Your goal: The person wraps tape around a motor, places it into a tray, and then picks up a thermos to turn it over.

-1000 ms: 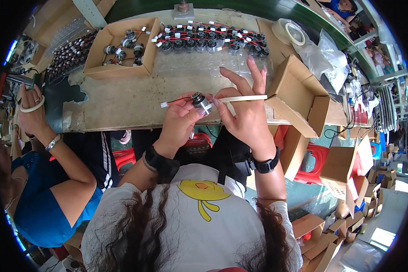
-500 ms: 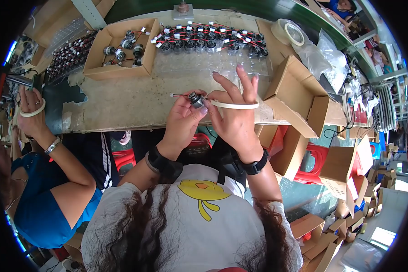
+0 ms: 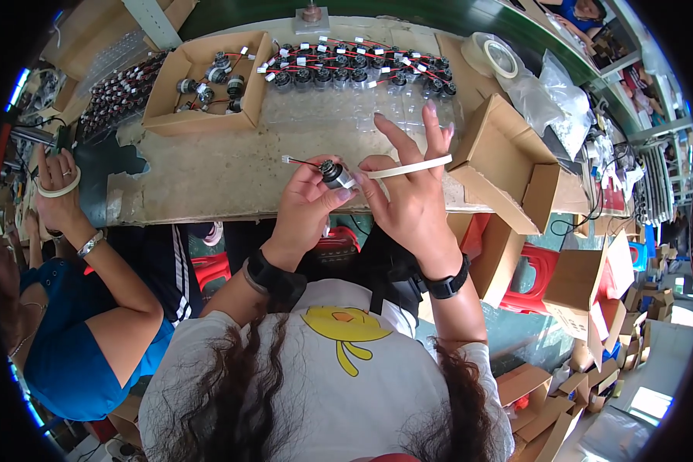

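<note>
My left hand (image 3: pixel 304 202) is closed around a small motor (image 3: pixel 336 175), black at its upper end and silvery below. A red and black lead with a white plug (image 3: pixel 286 159) sticks out of it to the left. Just right of the motor is my right hand (image 3: pixel 408 202), thumb and index finger pinched together, other fingers raised and spread. A narrow cream ring (image 3: pixel 420 166), looking like a thin roll of tape, is looped on its fingers. Whether a strip runs from the pinch to the motor is too small to tell.
Several similar motors stand in a clear plastic tray (image 3: pixel 316 112) at the back of the worktable (image 3: pixel 208 173). A cardboard box (image 3: pixel 158 108) with loose motors stands left of it. An open carton (image 3: pixel 508 146) lies at right. To the left, a co-worker's hand (image 3: pixel 58 196) wears a similar ring.
My right hand has moved a little right, widening the gap to the motor, and the ring on it tilts up at its right end. The motor's lead and plug have shifted slightly left.
</note>
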`<state>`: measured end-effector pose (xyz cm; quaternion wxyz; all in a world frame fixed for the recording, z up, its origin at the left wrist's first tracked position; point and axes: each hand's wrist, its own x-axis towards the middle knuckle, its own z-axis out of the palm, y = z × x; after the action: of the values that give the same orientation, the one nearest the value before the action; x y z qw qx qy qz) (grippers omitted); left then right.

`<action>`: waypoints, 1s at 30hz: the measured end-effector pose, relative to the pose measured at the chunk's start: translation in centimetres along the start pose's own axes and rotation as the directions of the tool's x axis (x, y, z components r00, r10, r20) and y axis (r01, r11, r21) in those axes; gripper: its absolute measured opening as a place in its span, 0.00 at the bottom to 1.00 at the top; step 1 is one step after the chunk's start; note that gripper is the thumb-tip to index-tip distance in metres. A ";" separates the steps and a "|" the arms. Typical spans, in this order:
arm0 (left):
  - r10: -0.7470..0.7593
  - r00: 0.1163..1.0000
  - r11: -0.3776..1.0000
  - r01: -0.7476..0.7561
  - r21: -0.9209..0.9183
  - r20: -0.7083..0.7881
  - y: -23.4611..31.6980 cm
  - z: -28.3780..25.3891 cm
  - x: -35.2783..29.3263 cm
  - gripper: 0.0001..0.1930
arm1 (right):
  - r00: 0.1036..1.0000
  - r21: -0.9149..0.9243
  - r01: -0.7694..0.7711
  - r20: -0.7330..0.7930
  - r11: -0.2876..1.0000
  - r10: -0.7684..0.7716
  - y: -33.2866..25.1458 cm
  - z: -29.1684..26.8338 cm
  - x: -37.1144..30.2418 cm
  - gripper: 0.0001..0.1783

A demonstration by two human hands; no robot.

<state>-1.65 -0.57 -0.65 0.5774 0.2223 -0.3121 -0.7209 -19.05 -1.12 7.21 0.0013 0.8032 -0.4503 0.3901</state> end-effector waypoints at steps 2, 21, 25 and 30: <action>-0.012 1.000 0.999 0.013 0.030 -0.009 0.1 -0.2 0.0 0.25 | 0.999 -0.091 0.044 -0.020 0.995 -0.046 -0.3 -0.2 0.2 0.07; -0.007 0.998 0.997 0.012 -0.081 0.061 -0.3 0.1 -0.1 0.23 | 0.997 -0.055 -0.002 -0.083 0.998 -0.003 0.0 1.6 -0.3 0.07; -0.014 0.999 0.995 0.018 -0.094 0.050 -0.7 0.3 0.1 0.22 | 0.995 -0.100 -0.015 -0.102 0.995 0.005 -0.1 2.1 -0.6 0.06; -0.014 0.999 1.000 0.014 0.014 0.047 -0.5 0.1 0.2 0.23 | 0.996 0.198 -0.084 0.006 0.977 0.085 1.0 1.1 -0.5 0.04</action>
<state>-2.12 -0.73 -0.96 0.5633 0.2113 -0.3288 -0.7279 -19.25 -1.75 5.75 -0.0945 0.7789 -0.4430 0.4337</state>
